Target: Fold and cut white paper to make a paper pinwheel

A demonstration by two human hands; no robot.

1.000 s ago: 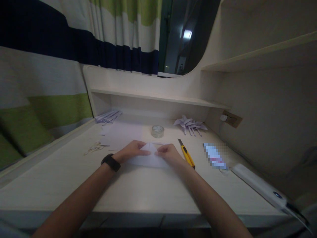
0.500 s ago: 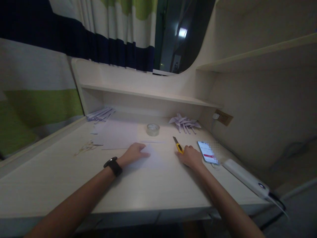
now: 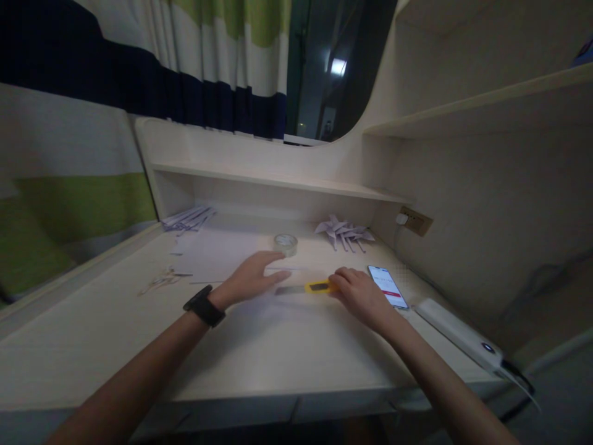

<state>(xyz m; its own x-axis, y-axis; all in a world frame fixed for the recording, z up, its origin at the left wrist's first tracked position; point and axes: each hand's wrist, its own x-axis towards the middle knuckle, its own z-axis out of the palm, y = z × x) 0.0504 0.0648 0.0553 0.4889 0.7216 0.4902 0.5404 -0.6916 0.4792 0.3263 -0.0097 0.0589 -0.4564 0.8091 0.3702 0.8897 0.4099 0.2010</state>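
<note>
My right hand (image 3: 359,293) grips a yellow utility knife (image 3: 315,287) by its handle, its blade extended and pointing left toward my left hand. With thumb and fingers apart, my left hand (image 3: 252,278) is over a white sheet of paper (image 3: 259,304) and holds nothing that I can see. The blade tip is close to the left thumb; whether it touches the paper I cannot tell. A thin white paper strip or stick (image 3: 290,268) lies just beyond both hands. Behind it stands a roll of clear tape (image 3: 285,245).
Larger white paper (image 3: 217,244) lies at the back left, by rolled paper sticks (image 3: 189,219) and a small bundle of tan strands (image 3: 162,279). Paper pinwheels (image 3: 343,232) lie at the back right. A phone (image 3: 388,286) and a white power strip (image 3: 458,334) are on the right.
The utility knife has been lifted from the desk and turned so its blade points left. My left hand has risen slightly, with its fingers spread.
</note>
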